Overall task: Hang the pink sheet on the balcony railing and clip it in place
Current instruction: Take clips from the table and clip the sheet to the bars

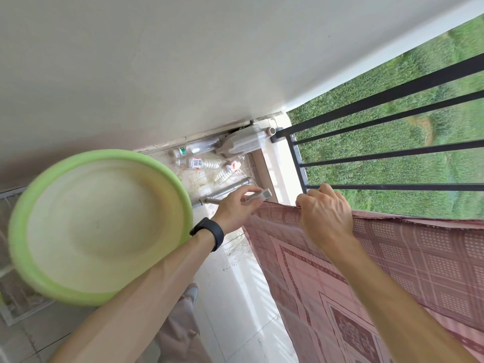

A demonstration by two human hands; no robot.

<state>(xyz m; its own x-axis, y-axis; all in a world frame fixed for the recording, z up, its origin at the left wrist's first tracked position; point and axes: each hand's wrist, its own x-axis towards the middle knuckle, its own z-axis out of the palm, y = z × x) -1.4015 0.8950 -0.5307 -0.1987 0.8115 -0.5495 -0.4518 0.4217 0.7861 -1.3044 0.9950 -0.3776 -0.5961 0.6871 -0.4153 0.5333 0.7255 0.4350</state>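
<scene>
The sheet (366,271) hangs over the railing (392,95) on the right and falls on the near side toward the floor (235,284), with grass (392,171) beyond the bars. The right hand (324,216) grips the sheet's upper edge near its left corner, and just left of it the left hand (235,208) holds a clip (258,197) beside that corner. Left of the left forearm sits a basin (104,231) below the wall (157,61), while in the far corner bottles (199,162) lie on the floor behind a pipe (225,191).
</scene>
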